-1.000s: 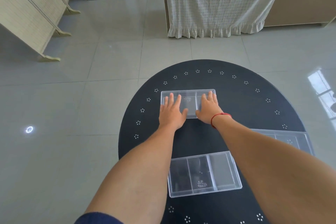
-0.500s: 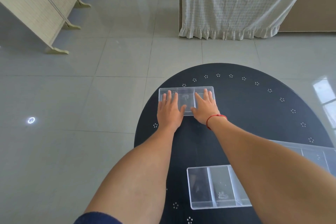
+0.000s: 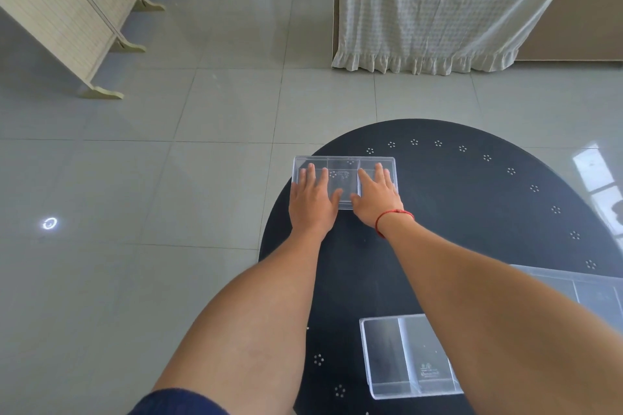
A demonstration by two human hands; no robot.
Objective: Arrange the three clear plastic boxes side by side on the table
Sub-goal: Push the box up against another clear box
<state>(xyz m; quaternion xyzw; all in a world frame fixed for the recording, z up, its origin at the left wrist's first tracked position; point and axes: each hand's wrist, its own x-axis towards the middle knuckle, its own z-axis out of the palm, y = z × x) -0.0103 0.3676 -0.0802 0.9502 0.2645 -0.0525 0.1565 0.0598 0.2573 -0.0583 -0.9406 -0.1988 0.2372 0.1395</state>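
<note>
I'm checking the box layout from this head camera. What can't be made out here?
- Near box: right part hidden under the right forearm.
- Right-side box: cut off by the frame edge and the forearm.
- Far box: embossed print too small to read; front edge covered by left hand and right hand.

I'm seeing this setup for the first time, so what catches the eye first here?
Both hands, left hand and right hand, lie flat on a clear box at the far left edge of the round black table. Two more clear boxes lie near the person, one under the right forearm, another at the right edge.
</note>
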